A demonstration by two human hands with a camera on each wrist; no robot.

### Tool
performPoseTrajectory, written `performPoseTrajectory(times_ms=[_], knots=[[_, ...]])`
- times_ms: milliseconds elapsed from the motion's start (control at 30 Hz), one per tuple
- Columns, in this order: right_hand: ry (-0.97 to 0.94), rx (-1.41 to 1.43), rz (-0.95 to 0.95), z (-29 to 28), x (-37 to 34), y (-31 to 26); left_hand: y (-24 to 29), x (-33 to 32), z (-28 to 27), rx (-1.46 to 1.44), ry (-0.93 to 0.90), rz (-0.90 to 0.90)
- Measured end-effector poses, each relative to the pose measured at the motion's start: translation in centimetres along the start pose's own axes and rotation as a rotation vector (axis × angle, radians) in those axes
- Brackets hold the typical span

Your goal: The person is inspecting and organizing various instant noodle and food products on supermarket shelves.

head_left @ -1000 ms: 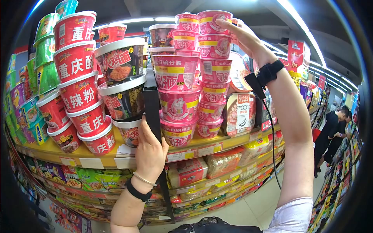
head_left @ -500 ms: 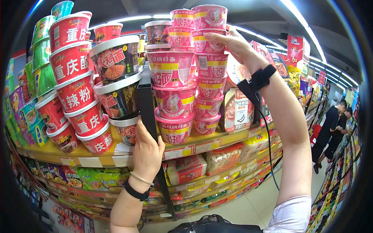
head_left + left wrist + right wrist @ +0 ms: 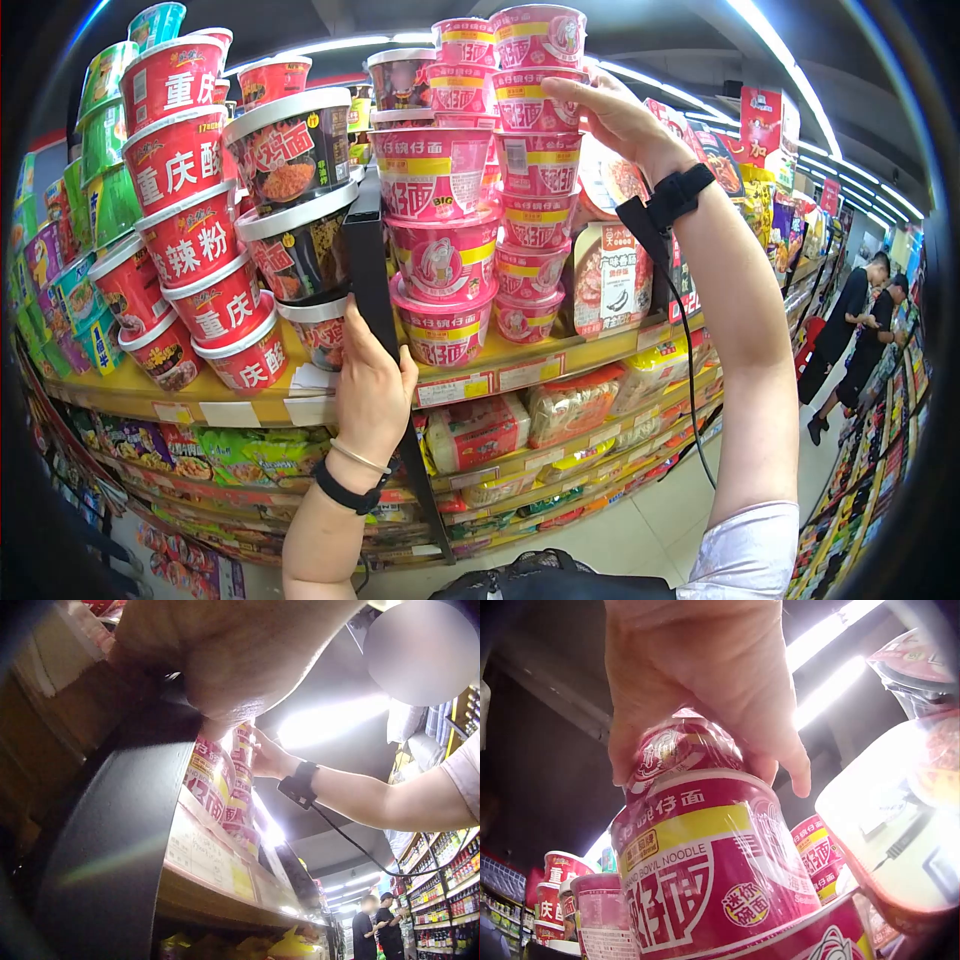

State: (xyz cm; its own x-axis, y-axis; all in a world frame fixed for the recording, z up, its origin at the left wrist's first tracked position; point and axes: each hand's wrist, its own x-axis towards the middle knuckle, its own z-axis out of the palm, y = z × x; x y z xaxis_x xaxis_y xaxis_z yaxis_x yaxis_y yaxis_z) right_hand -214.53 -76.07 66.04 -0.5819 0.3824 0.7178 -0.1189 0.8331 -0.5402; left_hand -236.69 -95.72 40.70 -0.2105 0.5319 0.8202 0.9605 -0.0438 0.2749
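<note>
My right hand [image 3: 625,115] is raised at a tall stack of pink noodle bowls [image 3: 537,215]. Its thumb and fingers curl round the second bowl from the top [image 3: 520,100], with another pink bowl [image 3: 540,38] above. Seen from the right wrist, thumb and fingers lie on opposite sides of the shrink-wrapped bowl [image 3: 686,746], over a further pink bowl [image 3: 712,862]. My left hand [image 3: 375,385] grips the black shelf post [image 3: 372,250], fingers on its left and thumb on its right. Those fingertips are close to the lowest black-and-red noodle bowl [image 3: 322,330].
Red noodle bowls [image 3: 180,160] are stacked leftward on the yellow shelf [image 3: 240,405]. A boxed meal [image 3: 608,275] stands right of the pink stacks. Packaged noodles [image 3: 478,432] fill lower shelves. A cable [image 3: 690,400] hangs from my right wrist. Two people [image 3: 850,320] stand in the aisle.
My right hand has come down from the top pink bowl to the one beneath it. My left hand stays at the post. The head view has shifted a little, moving the shelves left.
</note>
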Motion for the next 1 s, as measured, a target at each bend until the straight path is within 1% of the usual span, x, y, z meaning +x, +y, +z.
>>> performPoseTrajectory(times_ms=[33,133,333,400,533,600,700,767,867,933,1000], knots=[[-0.02,0.008,-0.002,0.0,-0.2,-0.3,0.0,0.0,0.0,0.006,-0.001,-0.008],[-0.041,-0.004,-0.015,0.3,-0.2,-0.3,-0.1,0.0,0.3,0.023,0.083,0.081],[0.046,-0.066,0.016,0.8,-0.5,-0.1,0.1,0.1,0.0,-0.011,0.031,0.03],[0.067,-0.08,0.012,1.0,-0.7,-0.3,-0.1,0.0,0.3,0.029,0.075,0.076],[0.012,-0.073,0.006,0.8,-0.7,-0.2,0.0,0.1,0.2,0.016,0.081,0.087],[-0.009,-0.085,0.036,0.4,-0.7,-0.1,0.0,0.1,0.1,0.022,0.075,0.081],[0.01,-0.064,0.047,0.3,-0.6,0.5,0.0,0.1,0.0,0.018,0.073,0.072],[0.073,-0.034,0.027,0.0,-0.4,1.2,-0.1,0.1,0.0,0.004,0.045,0.078],[0.006,-0.029,0.007,-0.2,-0.8,1.0,-0.2,0.2,0.1,-0.004,0.063,0.093],[0.084,0.016,-0.023,0.6,-1.8,0.8,-0.1,0.2,-0.1,-0.013,0.039,0.065],[0.294,-0.02,-0.025,1.1,-2.9,1.0,-0.2,0.3,-0.1,-0.018,0.054,0.089]])
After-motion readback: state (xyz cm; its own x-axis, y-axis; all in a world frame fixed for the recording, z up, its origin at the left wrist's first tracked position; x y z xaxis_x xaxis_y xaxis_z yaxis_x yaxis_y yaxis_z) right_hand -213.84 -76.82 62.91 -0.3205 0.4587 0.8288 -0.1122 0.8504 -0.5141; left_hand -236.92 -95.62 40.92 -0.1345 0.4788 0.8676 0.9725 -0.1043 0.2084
